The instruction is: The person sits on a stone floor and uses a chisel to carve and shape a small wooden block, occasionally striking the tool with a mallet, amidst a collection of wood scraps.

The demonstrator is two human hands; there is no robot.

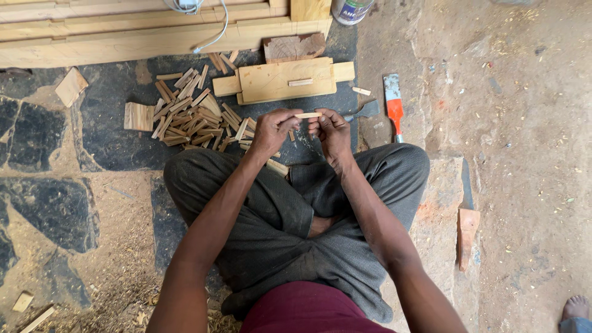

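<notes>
I sit cross-legged on the ground. My left hand [273,131] and my right hand [331,131] are raised in front of my knees, and together they pinch a small pale wooden stick [308,115] held level between them. A second short stick seems to hang under my left fingers. Just beyond my hands lies a heap of several cut wooden pieces [191,114]. A flat wooden block [280,80] lies farther out, with one thin stick on top of it.
A chisel with an orange handle [393,105] lies to the right, a dark metal tool [367,111] beside my right hand. Long timber planks [123,31] run along the top with a white cable. A tin [350,9] stands at the top. Another person's foot [576,306] shows bottom right.
</notes>
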